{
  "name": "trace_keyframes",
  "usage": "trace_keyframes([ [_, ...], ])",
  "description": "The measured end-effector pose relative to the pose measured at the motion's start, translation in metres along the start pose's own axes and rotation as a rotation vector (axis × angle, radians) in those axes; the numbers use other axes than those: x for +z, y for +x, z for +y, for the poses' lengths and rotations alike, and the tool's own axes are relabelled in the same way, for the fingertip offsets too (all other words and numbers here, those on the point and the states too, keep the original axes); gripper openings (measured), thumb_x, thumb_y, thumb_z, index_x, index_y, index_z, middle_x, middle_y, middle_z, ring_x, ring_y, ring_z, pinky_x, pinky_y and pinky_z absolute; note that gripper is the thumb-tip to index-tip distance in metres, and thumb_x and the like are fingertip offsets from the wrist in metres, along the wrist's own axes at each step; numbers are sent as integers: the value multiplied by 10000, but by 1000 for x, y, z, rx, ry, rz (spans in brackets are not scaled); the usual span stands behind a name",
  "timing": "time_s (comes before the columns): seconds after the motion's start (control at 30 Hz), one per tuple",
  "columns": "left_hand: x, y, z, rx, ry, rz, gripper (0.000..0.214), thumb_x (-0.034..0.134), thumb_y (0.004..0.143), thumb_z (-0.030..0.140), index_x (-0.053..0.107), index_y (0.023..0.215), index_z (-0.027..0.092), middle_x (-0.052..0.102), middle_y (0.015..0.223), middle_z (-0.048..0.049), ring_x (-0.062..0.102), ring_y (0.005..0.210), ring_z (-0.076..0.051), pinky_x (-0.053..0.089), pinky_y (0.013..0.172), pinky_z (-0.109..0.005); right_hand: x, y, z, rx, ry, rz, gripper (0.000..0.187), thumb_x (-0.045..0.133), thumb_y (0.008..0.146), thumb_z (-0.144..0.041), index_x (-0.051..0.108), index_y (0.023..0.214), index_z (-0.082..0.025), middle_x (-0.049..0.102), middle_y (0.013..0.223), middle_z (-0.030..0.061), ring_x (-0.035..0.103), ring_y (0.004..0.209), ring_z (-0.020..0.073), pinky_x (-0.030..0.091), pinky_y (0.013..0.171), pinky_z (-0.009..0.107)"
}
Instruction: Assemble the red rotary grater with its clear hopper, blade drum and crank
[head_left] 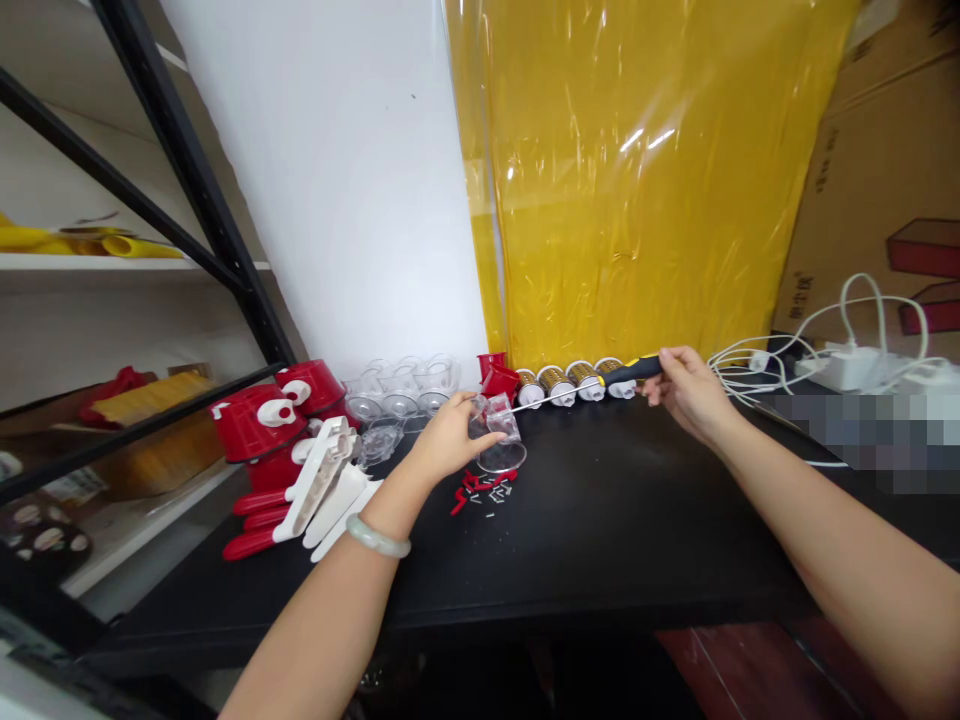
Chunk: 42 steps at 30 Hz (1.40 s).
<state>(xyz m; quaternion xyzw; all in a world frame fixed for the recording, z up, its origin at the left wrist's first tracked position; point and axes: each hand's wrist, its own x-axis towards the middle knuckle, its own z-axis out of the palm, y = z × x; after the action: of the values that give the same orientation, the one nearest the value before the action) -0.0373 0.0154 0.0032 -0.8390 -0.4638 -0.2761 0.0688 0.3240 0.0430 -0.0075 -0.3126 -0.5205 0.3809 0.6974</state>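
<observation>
My left hand (450, 438) is closed around a clear plastic cup-shaped part (497, 430) that rests on the black table (600, 520). My right hand (686, 392) grips the black and yellow handle of a screwdriver (600, 381). Its thin shaft points left, with the tip at the clear part. Small red clips and tiny white pieces (480, 488) lie scattered on the table just in front of the clear part. A pale green bangle (377, 537) circles my left wrist.
Red housings (259, 420) and white and red handles (315, 495) lie at the left. Several clear cups (401, 385) and gold drum cylinders (570, 380) line the back wall. White cables and a charger (840, 365) sit at the right. A black shelf frame (187, 170) stands at the left.
</observation>
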Motion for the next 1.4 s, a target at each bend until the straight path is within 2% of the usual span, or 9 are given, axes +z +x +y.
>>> trace_keyframes([
  [0.1, 0, 0, 0, -10, 3, 0, 461, 582, 794, 626, 582, 882, 173, 531, 1281, -149, 500, 1244, -303, 404, 1066, -432, -4, 2, 4, 7, -174, 44, 435, 657, 744, -618, 441, 719, -242, 475, 377, -86, 415, 286, 81, 432, 395, 228],
  [0.23, 0, 0, 0, -9, 6, 1, 463, 579, 794, 629, 575, 880, 175, 531, 1277, -148, 506, 1238, -302, 400, 1068, -428, -6, 3, 6, -25, -311, 127, 411, 680, 729, -601, 531, 744, -218, 572, 462, -36, 508, 355, 94, 399, 375, 204],
  [0.4, 0, 0, 0, -19, 19, -6, 463, 582, 797, 624, 577, 886, 170, 530, 1280, -156, 502, 1242, -302, 400, 1066, -426, -3, 2, 1, -44, -213, 127, 425, 743, 683, -555, 534, 836, -218, 576, 453, -50, 490, 328, 98, 382, 351, 202],
  [0.63, -1, 0, 0, -17, 11, -5, 465, 587, 796, 617, 587, 904, 165, 537, 1274, -155, 503, 1240, -305, 399, 1070, -432, -7, 3, -8, 98, 82, 16, 365, 809, 621, -386, 570, 836, -212, 657, 565, -19, 616, 475, 125, 525, 525, 247],
  [0.87, -1, 0, 1, -20, 13, -5, 453, 590, 794, 615, 584, 882, 171, 534, 1276, -150, 499, 1248, -304, 400, 1069, -425, -5, 1, -3, 103, -117, 41, 413, 722, 722, -536, 443, 691, -234, 406, 373, -120, 313, 286, 43, 530, 509, 249],
  [1.0, -1, 0, 1, -16, 7, 0, 456, 589, 793, 617, 586, 883, 169, 534, 1269, -153, 509, 1234, -305, 406, 1063, -430, -8, 2, 2, 87, -393, 124, 455, 591, 785, -635, 471, 617, -229, 363, 355, -87, 367, 299, 80, 503, 442, 261],
  [1.1, 0, 0, 1, -7, 0, 0, 460, 587, 791, 622, 588, 887, 172, 539, 1266, -146, 508, 1232, -299, 402, 1067, -426, -10, 4, 6, 51, -442, 139, 467, 541, 811, -644, 497, 600, -230, 431, 372, -50, 465, 343, 117, 497, 451, 278],
  [1.23, 1, 0, -1, 3, -2, 4, 457, 585, 792, 624, 590, 894, 178, 544, 1263, -135, 511, 1227, -287, 403, 1066, -415, -10, 7, 9, -16, -303, 134, 366, 655, 758, -568, 519, 670, -240, 561, 478, -35, 544, 411, 127, 462, 441, 259],
  [1.4, 1, 0, -1, -5, 4, 1, 470, 581, 791, 633, 588, 893, 174, 537, 1270, -141, 511, 1228, -288, 401, 1066, -415, -7, 8, 8, 40, -71, 164, 394, 780, 623, -515, 525, 732, -236, 609, 544, -45, 595, 468, 129, 523, 510, 271],
])
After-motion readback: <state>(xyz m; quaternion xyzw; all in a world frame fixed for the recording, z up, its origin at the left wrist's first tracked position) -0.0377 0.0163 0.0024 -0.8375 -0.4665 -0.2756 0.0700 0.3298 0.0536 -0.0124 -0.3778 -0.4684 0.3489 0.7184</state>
